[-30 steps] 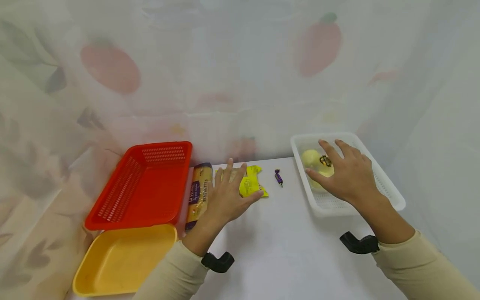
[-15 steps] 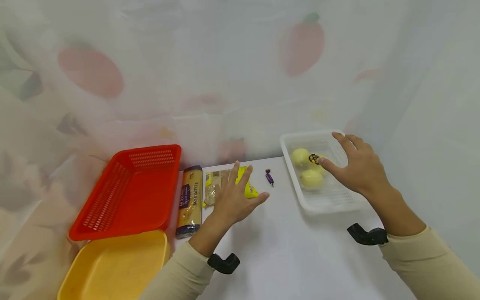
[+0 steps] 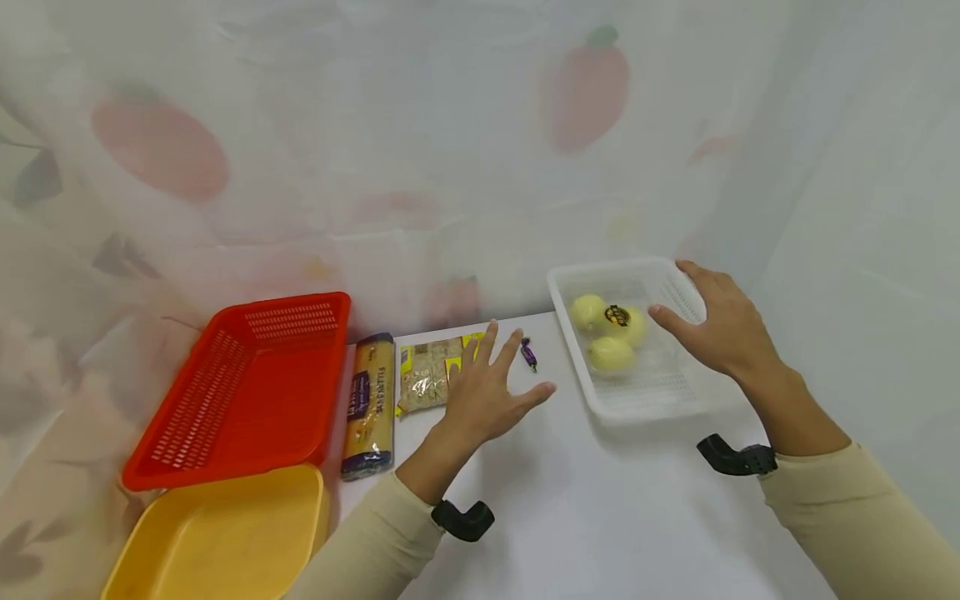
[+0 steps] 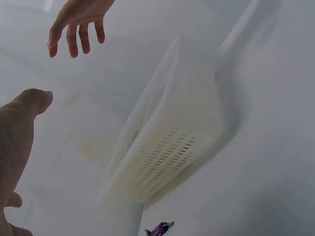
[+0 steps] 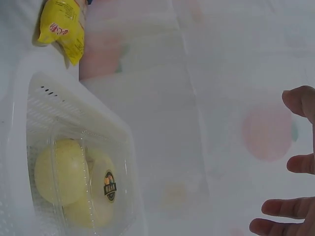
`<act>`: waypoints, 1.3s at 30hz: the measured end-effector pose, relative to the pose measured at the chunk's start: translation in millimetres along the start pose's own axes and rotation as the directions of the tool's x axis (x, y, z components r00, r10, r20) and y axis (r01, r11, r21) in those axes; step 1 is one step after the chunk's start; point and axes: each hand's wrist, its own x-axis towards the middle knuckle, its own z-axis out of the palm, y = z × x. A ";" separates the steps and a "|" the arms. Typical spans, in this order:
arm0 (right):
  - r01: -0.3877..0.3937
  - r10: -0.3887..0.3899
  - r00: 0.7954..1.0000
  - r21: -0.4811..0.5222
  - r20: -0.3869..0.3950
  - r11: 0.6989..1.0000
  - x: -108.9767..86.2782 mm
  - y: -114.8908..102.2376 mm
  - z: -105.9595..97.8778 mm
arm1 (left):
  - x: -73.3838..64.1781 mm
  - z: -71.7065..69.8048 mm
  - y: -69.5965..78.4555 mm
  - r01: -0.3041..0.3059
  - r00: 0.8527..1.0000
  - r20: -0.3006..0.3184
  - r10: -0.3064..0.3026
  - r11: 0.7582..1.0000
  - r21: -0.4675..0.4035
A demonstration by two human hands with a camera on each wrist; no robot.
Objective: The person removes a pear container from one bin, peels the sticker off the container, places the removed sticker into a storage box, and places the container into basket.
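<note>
My left hand (image 3: 487, 400) hovers over the white table with its fingers spread, holding nothing. It overlaps the edge of a yellow-and-clear food packet (image 3: 426, 372) in the head view. Just past its fingertips lies a small purple wrapped candy (image 3: 529, 354). My right hand (image 3: 723, 329), also spread and holding nothing, is over the right side of a white slotted basket (image 3: 576, 354). Inside that basket, several pale yellow round fruits (image 3: 611, 354) sit in a clear plastic box (image 5: 71, 142) with a black round sticker (image 5: 110, 187).
To the left stands a red slotted basket (image 3: 277, 400), with a yellow tub (image 3: 232, 533) in front of it. A long golden packet (image 3: 370, 404) with dark ends lies beside the red basket. A printed curtain (image 3: 390, 125) hangs behind the table.
The head view has turned right, so everything shifts left in it. My right hand has drawn right, off the fruits towards the basket's right side. My left hand has moved right, uncovering more of the packet.
</note>
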 end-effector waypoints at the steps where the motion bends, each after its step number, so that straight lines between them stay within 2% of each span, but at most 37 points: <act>1: -0.001 0.002 1.000 0.000 -0.005 1.000 0.5 1.8 -0.4 | 1.1 1.6 1.7 -0.003 1.000 0.006 0.003 1.000 -0.001; 9: -0.024 0.025 1.000 0.024 -0.007 0.999 4.1 15.4 -1.7 | 7.1 20.0 12.7 -0.038 0.999 0.036 0.039 0.999 -0.028; 24: -0.030 0.033 0.999 0.088 -0.024 0.996 8.6 31.4 9.7 | 14.4 63.7 24.7 -0.080 0.994 0.076 0.083 0.996 -0.045; 30: -0.043 0.047 0.998 0.106 -0.032 0.993 9.1 36.1 19.0 | 17.0 82.1 27.7 -0.121 0.989 0.077 0.129 0.987 -0.104; 39: -0.100 0.102 0.995 0.184 -0.003 0.978 11.6 47.9 27.7 | 22.5 103.5 31.9 -0.107 0.986 0.104 0.129 0.976 -0.189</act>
